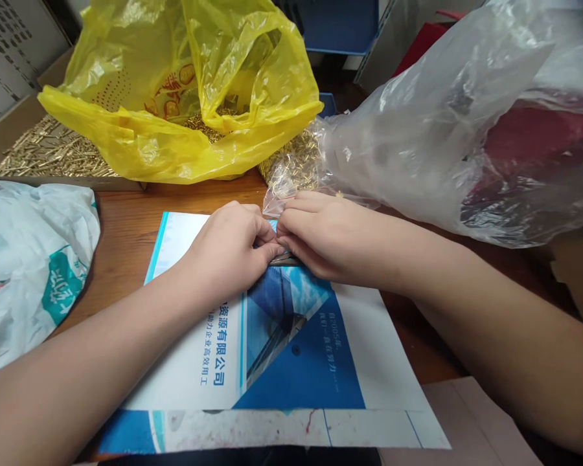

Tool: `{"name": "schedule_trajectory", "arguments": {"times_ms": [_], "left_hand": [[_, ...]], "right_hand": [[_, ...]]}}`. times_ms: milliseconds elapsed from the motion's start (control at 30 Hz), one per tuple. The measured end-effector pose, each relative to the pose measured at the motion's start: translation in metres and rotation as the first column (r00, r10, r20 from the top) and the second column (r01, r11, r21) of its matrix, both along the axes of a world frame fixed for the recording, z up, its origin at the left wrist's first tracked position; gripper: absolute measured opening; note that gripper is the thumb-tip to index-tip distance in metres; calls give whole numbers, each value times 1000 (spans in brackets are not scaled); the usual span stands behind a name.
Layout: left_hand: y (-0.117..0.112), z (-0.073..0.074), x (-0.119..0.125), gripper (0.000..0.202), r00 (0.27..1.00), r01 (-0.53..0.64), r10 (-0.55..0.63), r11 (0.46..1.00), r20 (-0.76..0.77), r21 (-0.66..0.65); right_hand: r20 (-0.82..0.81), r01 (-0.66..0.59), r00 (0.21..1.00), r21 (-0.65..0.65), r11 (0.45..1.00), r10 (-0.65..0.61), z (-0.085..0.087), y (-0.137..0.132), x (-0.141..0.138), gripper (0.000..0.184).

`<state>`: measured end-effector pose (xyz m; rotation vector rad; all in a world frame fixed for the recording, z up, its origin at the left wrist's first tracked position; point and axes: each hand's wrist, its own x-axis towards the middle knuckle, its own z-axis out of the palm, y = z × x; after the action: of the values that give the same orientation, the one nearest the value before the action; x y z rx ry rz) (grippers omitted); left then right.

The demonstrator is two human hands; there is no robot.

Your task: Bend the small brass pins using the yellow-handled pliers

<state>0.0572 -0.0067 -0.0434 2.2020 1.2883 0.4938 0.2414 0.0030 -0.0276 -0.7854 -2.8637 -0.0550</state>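
My left hand (230, 249) and my right hand (315, 236) meet fingertip to fingertip over a blue and white printed sheet (282, 362) on the wooden table. Both hands are pinched closed around something small and dark (284, 260) that their fingers mostly hide. Just behind my right hand lies a small clear plastic bag (291, 171) holding gold-coloured metal pins.
A yellow plastic bag (184, 90) sits at the back over a cardboard tray of gold pins (48, 152). A large clear bag (466, 129) fills the right side. A white and green bag (29, 259) lies at the left. Bare wood table (126, 233) shows near it.
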Motion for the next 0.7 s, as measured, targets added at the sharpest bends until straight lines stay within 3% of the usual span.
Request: {"name": "schedule_trajectory", "arguments": {"times_ms": [200, 700], "left_hand": [[0, 0, -1, 23, 1000, 5, -5, 1000, -8, -4], [0, -1, -1, 13, 999, 14, -14, 1000, 39, 4]], "right_hand": [[-12, -5, 1000, 7, 1000, 5, 0, 0, 2, 32], [-250, 84, 956, -271, 959, -154, -1, -2, 20, 22]]}}
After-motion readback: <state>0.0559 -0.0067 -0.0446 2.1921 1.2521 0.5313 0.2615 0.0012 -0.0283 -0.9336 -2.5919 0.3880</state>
